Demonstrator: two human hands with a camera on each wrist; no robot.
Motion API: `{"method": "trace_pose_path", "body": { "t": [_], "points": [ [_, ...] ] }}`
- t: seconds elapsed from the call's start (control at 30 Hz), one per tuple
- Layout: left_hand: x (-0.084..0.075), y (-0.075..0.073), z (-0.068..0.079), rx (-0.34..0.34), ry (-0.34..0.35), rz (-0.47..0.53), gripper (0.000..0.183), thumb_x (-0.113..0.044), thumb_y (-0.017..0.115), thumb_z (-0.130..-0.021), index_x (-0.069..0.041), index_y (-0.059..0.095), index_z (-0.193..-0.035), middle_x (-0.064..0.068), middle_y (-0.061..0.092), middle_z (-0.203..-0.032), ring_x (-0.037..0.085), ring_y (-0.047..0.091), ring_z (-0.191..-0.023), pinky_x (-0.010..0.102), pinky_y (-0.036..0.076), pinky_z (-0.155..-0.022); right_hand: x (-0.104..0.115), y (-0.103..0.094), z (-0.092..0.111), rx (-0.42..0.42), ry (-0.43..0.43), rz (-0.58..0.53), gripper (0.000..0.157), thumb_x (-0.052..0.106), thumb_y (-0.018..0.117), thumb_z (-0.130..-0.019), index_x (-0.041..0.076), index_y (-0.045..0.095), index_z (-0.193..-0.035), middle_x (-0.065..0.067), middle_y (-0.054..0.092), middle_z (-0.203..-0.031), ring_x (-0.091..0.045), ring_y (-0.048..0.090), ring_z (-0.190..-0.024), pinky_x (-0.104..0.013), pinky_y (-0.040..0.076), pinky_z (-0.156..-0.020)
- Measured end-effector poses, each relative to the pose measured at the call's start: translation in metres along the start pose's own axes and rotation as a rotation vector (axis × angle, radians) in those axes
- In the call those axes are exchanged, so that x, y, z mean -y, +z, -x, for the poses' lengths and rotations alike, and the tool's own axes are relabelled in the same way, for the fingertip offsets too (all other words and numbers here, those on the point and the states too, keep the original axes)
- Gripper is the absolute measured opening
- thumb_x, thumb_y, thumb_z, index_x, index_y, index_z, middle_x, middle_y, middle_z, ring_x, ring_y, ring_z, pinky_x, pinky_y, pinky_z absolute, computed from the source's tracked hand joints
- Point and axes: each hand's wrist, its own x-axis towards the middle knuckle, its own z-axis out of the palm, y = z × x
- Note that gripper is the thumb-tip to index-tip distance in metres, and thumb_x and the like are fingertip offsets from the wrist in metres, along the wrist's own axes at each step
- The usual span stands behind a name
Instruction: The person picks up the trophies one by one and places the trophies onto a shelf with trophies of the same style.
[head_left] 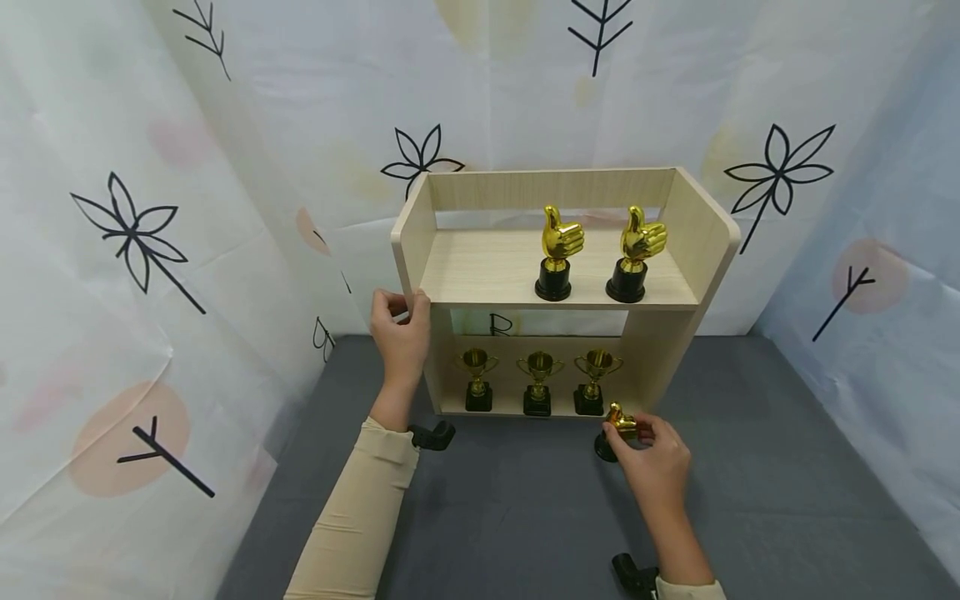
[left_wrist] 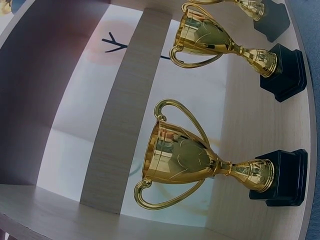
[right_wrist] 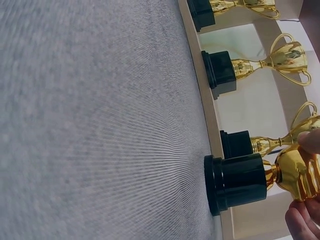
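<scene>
My right hand [head_left: 654,457] pinches the gold part of a thumbs-up trophy [head_left: 619,425] just in front of the shelf's lower right. In the right wrist view its round black base [right_wrist: 235,181] points left, with fingers on the gold fist. My left hand [head_left: 401,333] holds the left side panel of the wooden two-tier shelf [head_left: 487,258], thumb and fingers at its front edge. Two more thumbs-up trophies, one [head_left: 555,254] near the middle and another [head_left: 633,254] on the right, stand on the upper tier. Below them, three gold cup trophies [head_left: 538,383] on black bases stand in a row.
A dark grey cloth [head_left: 510,517] covers the table under the shelf. White patterned fabric [head_left: 300,125] hangs behind and on both sides. The shelf's right side panel [head_left: 701,233] rises near the right-hand trophies.
</scene>
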Motion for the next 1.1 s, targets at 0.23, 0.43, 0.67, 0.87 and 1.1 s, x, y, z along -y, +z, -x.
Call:
{"method": "trace_pose_path", "body": {
  "t": [0.23, 0.43, 0.67, 0.87, 1.1],
  "points": [
    [-0.0029, -0.0008, 0.0004, 0.003, 0.019, 0.013, 0.023, -0.002, 0.065, -0.1, 0.01, 0.048, -0.09, 0.016, 0.055, -0.09, 0.034, 0.059, -0.088, 0.052, 0.052, -0.077, -0.0014, 0.0001, 0.0015, 0.024, 0.024, 0.016, 0.044, 0.019, 0.099, -0.075, -0.005, 0.076, -0.104, -0.021, 0.076, -0.098, -0.035, 0.074, -0.081, -0.048, 0.06, -0.07],
    [-0.0029, -0.0007, 0.0, 0.015, 0.022, 0.023, 0.024, -0.003, 0.064, -0.1, 0.012, 0.047, -0.091, 0.023, 0.055, -0.092, 0.05, 0.059, -0.093, 0.054, 0.052, -0.077, -0.0026, 0.0007, 0.0009, 0.036, 0.036, 0.013, 0.046, 0.019, 0.099, -0.075, -0.005, 0.076, -0.107, -0.022, 0.076, -0.1, -0.035, 0.076, -0.081, -0.042, 0.061, -0.068],
    [-0.0035, -0.0008, 0.0002, 0.022, 0.026, 0.023, 0.025, -0.003, 0.064, -0.101, 0.013, 0.047, -0.092, 0.025, 0.053, -0.092, 0.054, 0.057, -0.093, 0.054, 0.052, -0.077, -0.0025, 0.0001, 0.0018, 0.048, 0.048, 0.006, 0.046, 0.017, 0.098, -0.076, -0.006, 0.075, -0.109, -0.023, 0.076, -0.101, -0.037, 0.076, -0.083, -0.05, 0.063, -0.07],
    [-0.0024, -0.0005, 0.0007, 0.026, 0.016, 0.034, 0.025, -0.002, 0.063, -0.101, 0.014, 0.046, -0.092, 0.026, 0.053, -0.093, 0.054, 0.056, -0.093, 0.058, 0.051, -0.078, -0.0033, 0.0007, 0.0032, 0.052, 0.054, 0.003, 0.045, 0.016, 0.097, -0.077, -0.006, 0.075, -0.109, -0.023, 0.076, -0.102, -0.037, 0.077, -0.084, -0.05, 0.062, -0.071],
    [-0.0009, -0.0011, 0.0008, 0.013, 0.01, 0.029, 0.024, -0.001, 0.064, -0.1, 0.014, 0.047, -0.092, 0.028, 0.054, -0.093, 0.053, 0.057, -0.094, 0.057, 0.052, -0.079, -0.0049, 0.0009, 0.0039, 0.061, 0.046, -0.021, 0.045, 0.014, 0.096, -0.077, -0.007, 0.075, -0.109, -0.025, 0.076, -0.104, -0.039, 0.077, -0.084, -0.056, 0.062, -0.074]
  ]
}}
